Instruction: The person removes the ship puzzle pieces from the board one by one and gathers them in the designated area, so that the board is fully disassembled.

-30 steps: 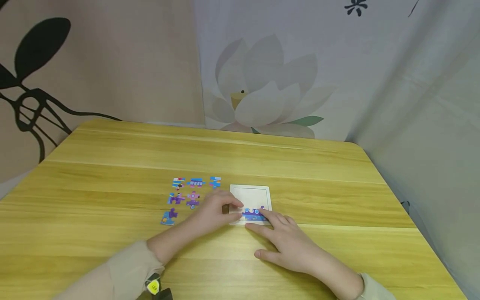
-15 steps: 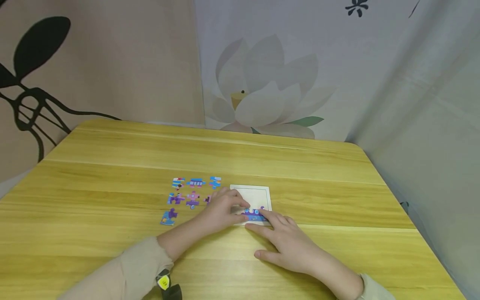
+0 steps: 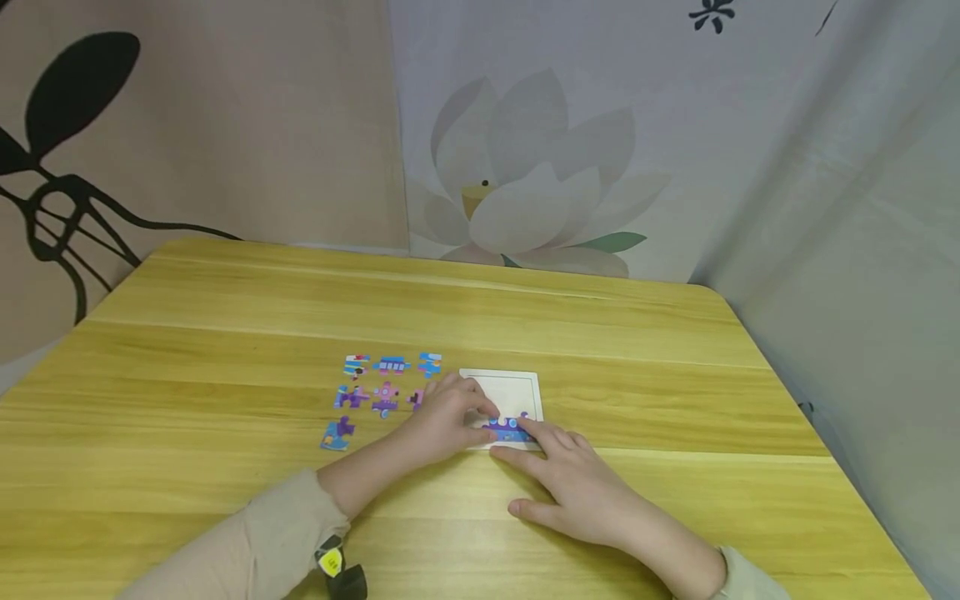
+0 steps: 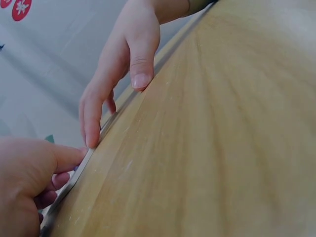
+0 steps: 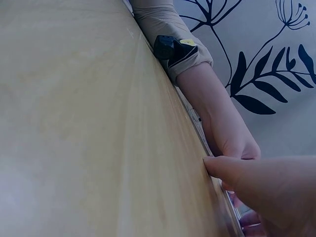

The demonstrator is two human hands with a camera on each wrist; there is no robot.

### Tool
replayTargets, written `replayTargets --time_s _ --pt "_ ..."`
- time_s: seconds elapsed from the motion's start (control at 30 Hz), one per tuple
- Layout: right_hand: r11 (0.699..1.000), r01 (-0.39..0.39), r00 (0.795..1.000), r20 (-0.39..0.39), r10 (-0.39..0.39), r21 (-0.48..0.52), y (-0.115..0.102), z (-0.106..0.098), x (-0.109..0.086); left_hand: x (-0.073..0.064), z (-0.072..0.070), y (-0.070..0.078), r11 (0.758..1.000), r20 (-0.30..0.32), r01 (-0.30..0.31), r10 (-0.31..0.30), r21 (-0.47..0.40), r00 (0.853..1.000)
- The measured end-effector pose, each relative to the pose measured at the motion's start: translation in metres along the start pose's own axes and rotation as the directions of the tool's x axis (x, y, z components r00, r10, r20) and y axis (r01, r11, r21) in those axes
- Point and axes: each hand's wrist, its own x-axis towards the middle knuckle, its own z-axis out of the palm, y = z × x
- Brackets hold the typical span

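In the head view, a white puzzle board point(image 3: 504, 388) lies mid-table with joined purple-and-blue puzzle pieces point(image 3: 510, 433) along its near edge. My left hand point(image 3: 446, 421) comes in from the left, thumb and index finger pinching the left end of that row; its other fingers curl beneath in the left wrist view. From the right, my right hand point(image 3: 581, 492) lays straight, spread fingers over the row's right end, partly hiding it. Its thumb stays off the board, near the tabletop.
Several loose puzzle pieces point(image 3: 386, 399) lie on the wooden table point(image 3: 637, 333) left of the board, in rough rows; the left hand partly covers one. Both wrist views show mostly bare tabletop. A patterned curtain point(image 3: 540, 167) hangs behind the table.
My left hand has shifted slightly right along the board, its thumb and index finger now further over the row; a loose pink-purple piece behind it came into view. The right hand has stayed put.
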Motion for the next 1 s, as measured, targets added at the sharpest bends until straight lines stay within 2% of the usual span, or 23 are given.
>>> replayTargets --time_s 0.7,1.0 --pt "1.000 0.001 1.000 0.002 -0.001 0.004 0.0002 0.0000 0.0005 0.0040 -0.0006 0.0029 0.999 0.055 0.035 -0.036 0.011 0.998" --pt "1.000 0.000 1.000 -0.004 0.000 0.001 0.0007 0.0002 0.0008 0.0048 -0.0013 0.0062 0.996 0.050 0.063 -0.059 -0.063 0.997"
